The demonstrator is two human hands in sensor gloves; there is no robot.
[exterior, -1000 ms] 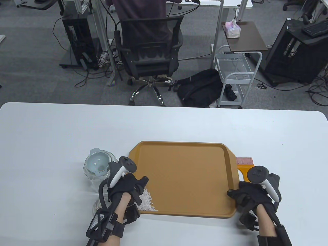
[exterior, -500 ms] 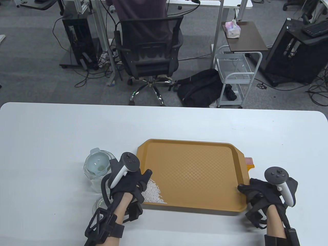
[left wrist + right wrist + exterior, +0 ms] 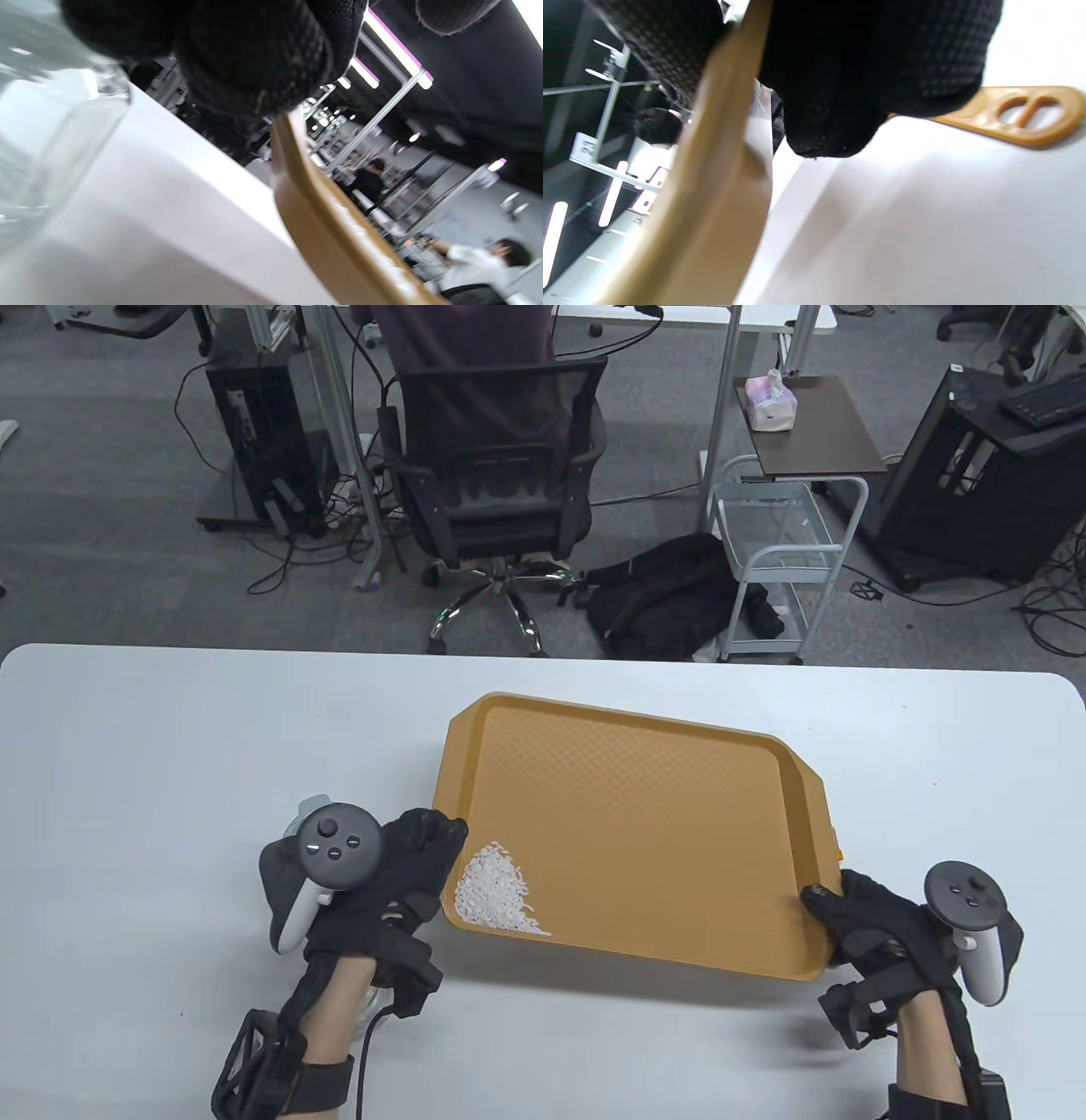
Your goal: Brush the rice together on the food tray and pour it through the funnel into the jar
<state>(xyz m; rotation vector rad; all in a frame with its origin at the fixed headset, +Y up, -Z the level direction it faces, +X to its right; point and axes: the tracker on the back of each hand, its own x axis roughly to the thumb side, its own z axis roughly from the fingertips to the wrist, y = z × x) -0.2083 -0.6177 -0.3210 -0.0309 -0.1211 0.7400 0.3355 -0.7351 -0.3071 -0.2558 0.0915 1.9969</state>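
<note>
The orange food tray [image 3: 645, 814] is lifted off the white table and tilted, its near left corner lowest. A small heap of white rice [image 3: 494, 892] lies in that corner. My left hand [image 3: 416, 857] grips the tray's left rim [image 3: 305, 199]. My right hand [image 3: 857, 916] grips the near right corner [image 3: 712, 178]. The glass jar [image 3: 51, 140] with the funnel stands under my left hand, mostly hidden in the table view; only a sliver of funnel [image 3: 312, 802] shows. The brush handle [image 3: 1022, 112] lies on the table behind the right hand.
The white table [image 3: 170, 746] stretches left and behind the tray. Beyond its far edge are an office chair [image 3: 496, 483] with a seated person, a black bag [image 3: 662, 598] and a white cart [image 3: 776, 560].
Both hands have raised the tray off the table and tipped it toward its near left corner. The left hand moved left over the jar, hiding it. The rice slid further into the corner.
</note>
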